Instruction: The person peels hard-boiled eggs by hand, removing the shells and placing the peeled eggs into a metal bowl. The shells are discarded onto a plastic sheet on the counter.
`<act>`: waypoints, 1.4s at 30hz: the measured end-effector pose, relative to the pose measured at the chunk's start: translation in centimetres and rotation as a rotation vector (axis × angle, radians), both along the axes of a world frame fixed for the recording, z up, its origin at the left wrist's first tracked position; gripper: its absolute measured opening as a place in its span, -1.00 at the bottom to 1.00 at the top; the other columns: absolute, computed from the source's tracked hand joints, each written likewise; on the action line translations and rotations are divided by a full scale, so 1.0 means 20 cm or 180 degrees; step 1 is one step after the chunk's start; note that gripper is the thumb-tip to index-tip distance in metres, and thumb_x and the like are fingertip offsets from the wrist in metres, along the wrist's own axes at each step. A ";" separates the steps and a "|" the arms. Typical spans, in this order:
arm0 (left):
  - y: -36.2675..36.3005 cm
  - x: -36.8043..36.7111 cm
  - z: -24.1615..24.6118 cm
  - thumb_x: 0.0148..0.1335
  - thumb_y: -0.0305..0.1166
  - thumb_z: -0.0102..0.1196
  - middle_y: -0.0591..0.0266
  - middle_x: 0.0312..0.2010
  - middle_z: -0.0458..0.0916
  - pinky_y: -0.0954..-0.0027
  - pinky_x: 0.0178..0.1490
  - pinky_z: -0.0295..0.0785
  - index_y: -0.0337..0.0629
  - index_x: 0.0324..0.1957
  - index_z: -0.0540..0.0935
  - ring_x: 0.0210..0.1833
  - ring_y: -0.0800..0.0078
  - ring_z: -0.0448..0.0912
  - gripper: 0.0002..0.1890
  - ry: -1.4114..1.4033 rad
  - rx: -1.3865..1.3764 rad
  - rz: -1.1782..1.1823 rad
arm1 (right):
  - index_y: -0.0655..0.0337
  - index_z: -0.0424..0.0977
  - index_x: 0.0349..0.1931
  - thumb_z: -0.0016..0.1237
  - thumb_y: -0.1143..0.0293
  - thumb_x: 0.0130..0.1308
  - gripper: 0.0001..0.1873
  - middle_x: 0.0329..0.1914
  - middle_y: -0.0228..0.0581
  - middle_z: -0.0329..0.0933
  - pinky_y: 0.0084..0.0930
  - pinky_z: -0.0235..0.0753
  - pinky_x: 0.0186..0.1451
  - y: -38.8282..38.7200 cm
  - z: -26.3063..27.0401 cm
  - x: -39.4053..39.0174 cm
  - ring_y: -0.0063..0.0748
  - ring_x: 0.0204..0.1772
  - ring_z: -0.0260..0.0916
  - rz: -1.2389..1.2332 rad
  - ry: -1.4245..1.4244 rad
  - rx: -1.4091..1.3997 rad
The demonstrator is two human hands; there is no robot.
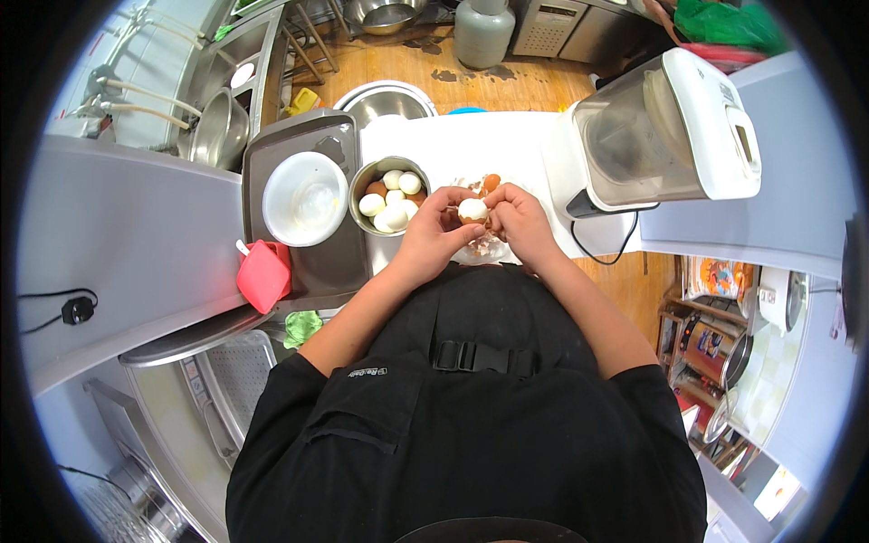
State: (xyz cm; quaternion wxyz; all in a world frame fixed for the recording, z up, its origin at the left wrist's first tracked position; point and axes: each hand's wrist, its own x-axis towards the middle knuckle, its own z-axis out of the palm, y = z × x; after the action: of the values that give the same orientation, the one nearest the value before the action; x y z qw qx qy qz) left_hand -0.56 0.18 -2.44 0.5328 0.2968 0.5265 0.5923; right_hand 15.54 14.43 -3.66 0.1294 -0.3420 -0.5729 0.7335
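A partly peeled egg (473,211) is held up between my two hands, white on top with brown shell around its lower part. My left hand (436,227) grips it from the left, thumb below it. My right hand (520,220) has its thumb and forefinger at the egg's right side; whether they pinch a bit of shell is too small to tell. Below the hands lies a clear plastic bag or dish (481,252) strewn with shell pieces. Another brown egg (491,182) rests just beyond. Left of my hands, a steel bowl (355,212) contains several peeled white eggs (391,218) and some brown ones (375,189).
A dark tray (326,265) at left bears a translucent white tub (271,210) and a red container (263,277). A white appliance with a clear chamber (638,136) stands at right, its black cord (614,260) looping over the white table's edge. A grey gas cylinder (485,34) is on the floor beyond.
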 end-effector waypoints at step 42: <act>-0.01 0.28 0.00 0.42 -0.67 0.23 0.09 0.28 0.66 0.17 0.51 0.54 -0.21 0.45 0.48 0.32 0.28 0.69 -0.42 -0.0747 0.0059 0.1279 | 0.32 0.69 -0.14 -0.03 0.31 0.58 -0.72 -0.15 0.08 0.74 -0.07 0.66 0.09 0.24 -0.03 0.06 0.15 -0.06 0.71 0.1371 0.0068 0.2429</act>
State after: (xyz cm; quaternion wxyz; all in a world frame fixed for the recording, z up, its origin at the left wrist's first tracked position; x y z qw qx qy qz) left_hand 4.97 -0.07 -2.39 0.4590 0.1200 0.5040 0.7217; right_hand 16.82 19.25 -4.31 0.0964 -0.1348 -0.8598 0.4830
